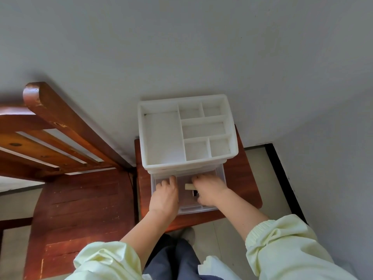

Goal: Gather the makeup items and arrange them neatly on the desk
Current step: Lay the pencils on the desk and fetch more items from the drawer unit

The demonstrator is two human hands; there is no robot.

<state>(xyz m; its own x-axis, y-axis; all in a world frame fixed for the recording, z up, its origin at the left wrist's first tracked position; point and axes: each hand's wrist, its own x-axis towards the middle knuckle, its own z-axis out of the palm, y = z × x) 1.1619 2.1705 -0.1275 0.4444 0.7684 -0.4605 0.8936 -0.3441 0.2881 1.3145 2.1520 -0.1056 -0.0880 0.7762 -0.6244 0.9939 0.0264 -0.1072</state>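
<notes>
Beige stick (pixel 189 186) half under right hand (pixel 210 190)

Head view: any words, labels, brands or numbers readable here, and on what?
None readable.
On the white organizer: no print shows.
On the clear drawer: no label shows.
On the beige stick and small dark item by the right hand: too small to show any text.

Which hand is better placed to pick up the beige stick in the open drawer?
Right, probably. The right hand lies right beside the beige stick in the clear drawer; the left hand rests farther off at its left end.
</notes>
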